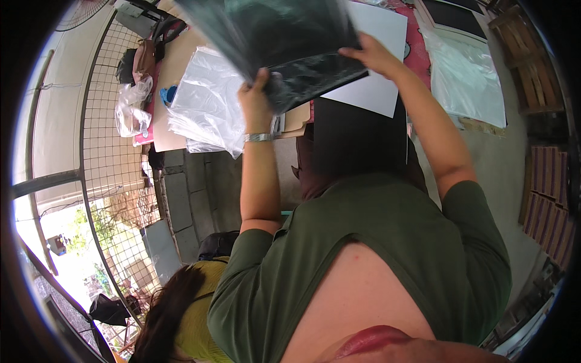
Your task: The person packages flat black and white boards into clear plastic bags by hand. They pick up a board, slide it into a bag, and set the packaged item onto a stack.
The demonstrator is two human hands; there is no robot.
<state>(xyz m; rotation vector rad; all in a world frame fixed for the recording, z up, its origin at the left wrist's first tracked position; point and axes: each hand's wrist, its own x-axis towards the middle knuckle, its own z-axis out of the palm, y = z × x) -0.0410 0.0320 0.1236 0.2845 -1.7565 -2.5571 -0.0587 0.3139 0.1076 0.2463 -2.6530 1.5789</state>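
The dark sheet (284, 42), glossy as if wrapped in clear film, is held up in the air between both hands, above the table (175, 66) and in front of the person's chest. The left hand (257, 97) grips its near lower corner, with the thumb on the upper face and the fingers hidden below. The right hand (372, 54) pinches the lower right edge in the same manner. The long axis of the sheet seems to run away from the person, toward the top of the view, where its far end is cut off. Both hands are on the near edge, so neither arm is clearly nearer. Below it lie a pile of clear plastic bags (206, 103) to the left and a white sheet (378, 54) to the right.
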